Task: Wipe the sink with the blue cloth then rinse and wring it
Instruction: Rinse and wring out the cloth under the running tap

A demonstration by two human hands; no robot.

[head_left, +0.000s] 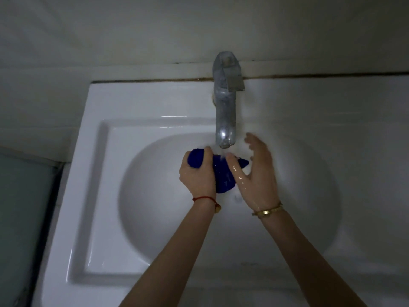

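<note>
Nearest the camera, two bare forearms reach up over the sink's (93,240) front rim, the left wrist wearing a red string, the right a gold bangle. Over the basin, the left hand (197,176) curls round the bunched upper end of the cloth (223,176), fingers and thumb wrapped tight, while the rest of the blue fabric hangs down and to the right between both hands. Beside it, the right hand (254,171) is spread with fingers straight and wet, its thumb lying against the cloth but nothing gripped; its fingertips are blurred, so it seems to be moving. Just beyond, a thin stream of water falls from the tap's (224,120) spout onto the middle of the cloth. Behind the tap, the lever sits at the back edge where the sink meets the wall. I judge the wiping done and the rinse in hand, since the cloth sits under running water. Next, the right hand probably needs to take hold of the loose lower end, so both hands can twist in opposite ways and squeeze the water out over the basin; the tap will likely want shutting first or after.
</note>
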